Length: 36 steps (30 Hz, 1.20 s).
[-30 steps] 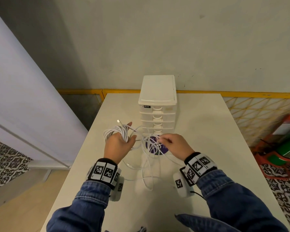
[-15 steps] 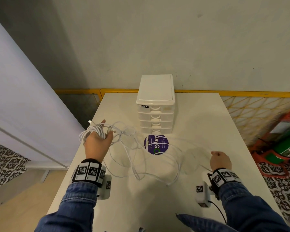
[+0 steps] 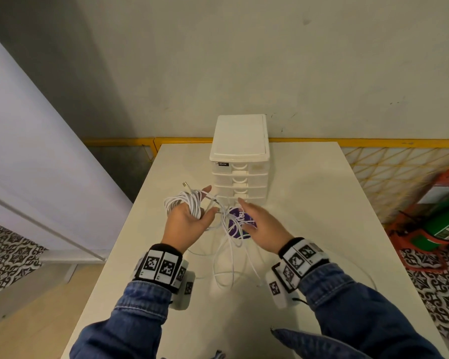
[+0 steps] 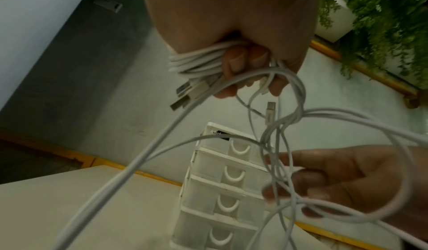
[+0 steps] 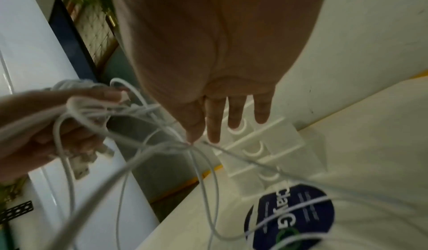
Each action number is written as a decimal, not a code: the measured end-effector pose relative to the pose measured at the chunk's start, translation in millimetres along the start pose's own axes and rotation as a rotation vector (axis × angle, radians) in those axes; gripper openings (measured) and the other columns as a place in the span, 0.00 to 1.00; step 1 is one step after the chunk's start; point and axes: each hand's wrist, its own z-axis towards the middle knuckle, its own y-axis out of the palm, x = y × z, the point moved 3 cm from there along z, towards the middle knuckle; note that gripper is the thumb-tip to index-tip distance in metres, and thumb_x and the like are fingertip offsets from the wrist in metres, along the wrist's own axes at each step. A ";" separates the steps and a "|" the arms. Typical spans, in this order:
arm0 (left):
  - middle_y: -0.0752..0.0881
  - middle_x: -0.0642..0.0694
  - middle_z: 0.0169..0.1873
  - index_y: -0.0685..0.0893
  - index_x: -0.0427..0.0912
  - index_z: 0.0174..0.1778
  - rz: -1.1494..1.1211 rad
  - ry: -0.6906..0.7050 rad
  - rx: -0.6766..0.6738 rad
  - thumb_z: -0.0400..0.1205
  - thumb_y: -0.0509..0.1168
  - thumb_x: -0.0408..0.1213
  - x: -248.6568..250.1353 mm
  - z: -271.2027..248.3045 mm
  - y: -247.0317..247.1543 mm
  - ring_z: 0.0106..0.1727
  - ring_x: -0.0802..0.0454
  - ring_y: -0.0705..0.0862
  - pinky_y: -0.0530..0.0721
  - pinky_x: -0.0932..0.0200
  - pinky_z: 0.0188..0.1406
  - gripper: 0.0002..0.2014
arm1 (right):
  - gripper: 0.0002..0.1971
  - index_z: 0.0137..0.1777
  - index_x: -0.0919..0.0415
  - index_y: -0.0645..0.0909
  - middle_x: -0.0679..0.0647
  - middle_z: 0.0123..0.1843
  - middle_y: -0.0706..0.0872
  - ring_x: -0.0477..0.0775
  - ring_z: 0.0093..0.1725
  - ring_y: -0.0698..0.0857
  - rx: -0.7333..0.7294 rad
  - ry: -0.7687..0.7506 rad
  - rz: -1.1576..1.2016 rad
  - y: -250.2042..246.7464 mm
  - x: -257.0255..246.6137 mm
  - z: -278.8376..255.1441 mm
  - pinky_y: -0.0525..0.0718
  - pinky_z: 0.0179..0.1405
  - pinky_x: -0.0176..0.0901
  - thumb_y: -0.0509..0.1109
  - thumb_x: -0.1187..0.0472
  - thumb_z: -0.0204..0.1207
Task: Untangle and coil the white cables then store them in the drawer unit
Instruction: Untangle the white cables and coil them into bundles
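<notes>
left hand (image 3: 189, 218) at frame centre grips a coiled bundle of white cables (image 3: 183, 203); the right hand (image 3: 261, 226) reaches in, fingers straight, holding nothing. feed 1 loose strand at a time onto the coil, avoiding knots. the drawer unit (image 3: 240, 161) stands closed on the worktop (image 3: 322, 203), contents unseen.

Head cam looks down over my table (image 3: 309, 203); both wrist cams sit close, aimed along my fingers, sharing the drawer unit (image 4: 222, 186).
</notes>
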 end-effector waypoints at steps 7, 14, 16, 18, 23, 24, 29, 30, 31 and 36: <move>0.80 0.45 0.20 0.78 0.52 0.70 0.040 -0.083 0.114 0.79 0.70 0.39 -8.4 -2.9 -19.9 0.26 0.38 0.81 0.85 0.50 0.38 0.22 | 0.12 0.58 0.61 0.85 0.57 0.55 0.88 0.58 0.54 0.85 0.214 0.148 0.037 -7.8 30.9 -7.7 0.80 0.56 0.45 0.63 0.66 0.79; 0.84 0.44 0.33 0.78 0.47 0.70 -0.050 -0.136 0.211 0.80 0.69 0.37 -3.4 1.3 -32.5 0.33 0.48 0.82 0.83 0.61 0.41 0.21 | 0.21 0.75 0.62 0.70 0.61 0.72 0.76 0.60 0.70 0.75 0.196 0.385 -0.135 -31.5 55.0 -17.6 0.71 0.69 0.48 0.58 0.59 0.83; 0.84 0.45 0.31 0.78 0.47 0.70 -0.044 -0.106 0.200 0.80 0.69 0.37 1.8 2.0 -26.6 0.29 0.52 0.79 0.82 0.62 0.36 0.22 | 0.22 0.73 0.61 0.71 0.58 0.71 0.76 0.57 0.69 0.75 0.225 0.283 -0.063 -31.9 33.5 -17.0 0.72 0.68 0.46 0.61 0.52 0.82; 0.85 0.42 0.34 0.77 0.48 0.71 -0.066 -0.093 0.197 0.80 0.69 0.38 4.5 2.7 -22.7 0.33 0.52 0.82 0.83 0.56 0.42 0.22 | 0.18 0.65 0.59 0.80 0.54 0.63 0.84 0.51 0.62 0.81 0.111 0.165 0.119 -27.9 6.8 -17.1 0.76 0.63 0.41 0.64 0.51 0.80; 0.79 0.50 0.29 0.79 0.49 0.69 -0.148 -0.100 0.224 0.78 0.71 0.37 6.5 0.9 -23.5 0.30 0.58 0.78 0.80 0.69 0.39 0.22 | 0.09 0.38 0.52 0.84 0.47 0.34 0.87 0.44 0.37 0.86 -0.211 0.043 0.264 -7.4 -19.6 -19.1 0.82 0.47 0.33 0.66 0.57 0.79; 0.77 0.50 0.28 0.78 0.50 0.69 -0.170 -0.103 0.205 0.78 0.72 0.37 6.5 -0.4 -22.9 0.27 0.60 0.75 0.78 0.73 0.34 0.23 | 0.10 0.36 0.53 0.83 0.46 0.31 0.86 0.45 0.34 0.86 -0.172 0.049 0.305 -7.4 -19.8 -18.1 0.83 0.45 0.35 0.67 0.59 0.79; 0.73 0.54 0.16 0.78 0.52 0.66 -0.209 -0.093 0.076 0.79 0.70 0.31 13.1 -5.3 -13.4 0.17 0.61 0.69 0.71 0.74 0.23 0.21 | 0.05 0.49 0.61 0.82 0.49 0.31 0.84 0.39 0.27 0.83 0.109 0.141 0.337 -9.9 -13.7 -8.5 0.80 0.33 0.36 0.64 0.64 0.79; 0.73 0.55 0.14 0.78 0.52 0.65 -0.222 -0.092 0.042 0.78 0.70 0.30 15.0 -6.3 -9.9 0.17 0.61 0.69 0.72 0.73 0.24 0.21 | 0.07 0.55 0.60 0.79 0.51 0.33 0.85 0.41 0.28 0.84 0.148 0.160 0.355 -10.2 -13.4 -7.1 0.83 0.34 0.38 0.64 0.64 0.79; 0.73 0.56 0.14 0.79 0.52 0.65 -0.233 -0.093 0.011 0.78 0.70 0.30 15.9 -7.0 -7.0 0.17 0.61 0.69 0.72 0.70 0.24 0.21 | 0.13 0.63 0.59 0.76 0.53 0.34 0.85 0.46 0.32 0.86 0.160 0.179 0.387 -9.3 -12.6 -5.1 0.86 0.37 0.43 0.64 0.64 0.80; 0.71 0.56 0.15 0.81 0.47 0.63 -0.229 -0.056 -0.076 0.76 0.73 0.33 21.6 -7.7 2.2 0.18 0.61 0.67 0.69 0.71 0.22 0.19 | 0.14 0.66 0.64 0.74 0.55 0.30 0.81 0.49 0.26 0.79 -0.012 0.215 0.430 -1.1 -18.8 -0.5 0.78 0.27 0.37 0.58 0.67 0.81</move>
